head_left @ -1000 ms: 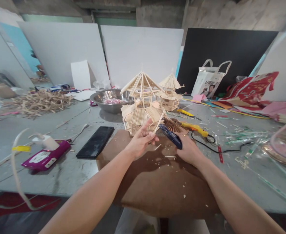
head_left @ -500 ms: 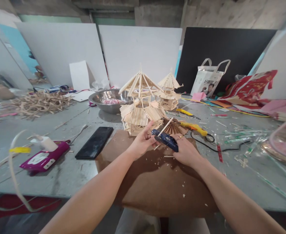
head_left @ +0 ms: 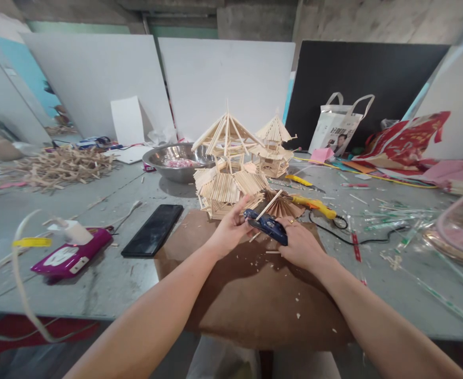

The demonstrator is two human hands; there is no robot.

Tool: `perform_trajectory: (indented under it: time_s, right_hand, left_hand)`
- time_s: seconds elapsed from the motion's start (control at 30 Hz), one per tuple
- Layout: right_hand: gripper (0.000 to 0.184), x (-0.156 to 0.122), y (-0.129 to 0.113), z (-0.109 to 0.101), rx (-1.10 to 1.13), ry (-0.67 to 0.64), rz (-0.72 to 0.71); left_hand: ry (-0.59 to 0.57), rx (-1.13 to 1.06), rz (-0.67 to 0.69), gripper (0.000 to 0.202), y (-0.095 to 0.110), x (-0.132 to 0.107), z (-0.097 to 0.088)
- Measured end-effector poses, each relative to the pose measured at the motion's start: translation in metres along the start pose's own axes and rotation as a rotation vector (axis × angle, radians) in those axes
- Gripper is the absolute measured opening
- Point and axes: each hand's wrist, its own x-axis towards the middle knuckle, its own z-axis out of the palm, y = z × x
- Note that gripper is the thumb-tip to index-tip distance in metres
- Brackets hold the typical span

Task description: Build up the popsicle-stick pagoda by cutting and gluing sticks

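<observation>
My right hand (head_left: pixel 303 243) is wrapped round a dark blue hand tool (head_left: pixel 269 229), whose exact kind I cannot make out. A thin pale wooden stick (head_left: pixel 268 205) crosses the tool's front end at a slant. Beside that end, my left hand (head_left: pixel 231 231) pinches the stick, its lower part partly hidden by the fingers. Just beyond my hands stands a pavilion model (head_left: pixel 227 184) built of such sticks, with an open-ribbed upper roof. Beneath my hands lies a brown board (head_left: pixel 271 305) scattered with small chips. A brown pleated fan-shaped piece (head_left: pixel 281 204) sits behind the tool.
A second stick pavilion (head_left: pixel 274 147) and a metal bowl (head_left: pixel 164 171) stand farther back. To the left are a black phone (head_left: pixel 152 230), a purple power strip (head_left: pixel 73 253) and a stick pile (head_left: pixel 67 166). A yellow glue gun (head_left: pixel 314 206) with its cord lies to the right.
The view has shifted very slightly. My hands, the blue tool and the stick keep almost the same position.
</observation>
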Motion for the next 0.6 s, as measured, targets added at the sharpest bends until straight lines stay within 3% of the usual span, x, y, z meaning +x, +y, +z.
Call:
perform_trajectory:
  time_s: [0.6]
  right_hand:
    - [0.048, -0.0012, -0.0005, 0.0017, -0.067, 0.002, 0.046]
  left_hand:
    - [-0.052, 0.007, 0.030, 0.074, -0.0009, 0.0000, -0.0020]
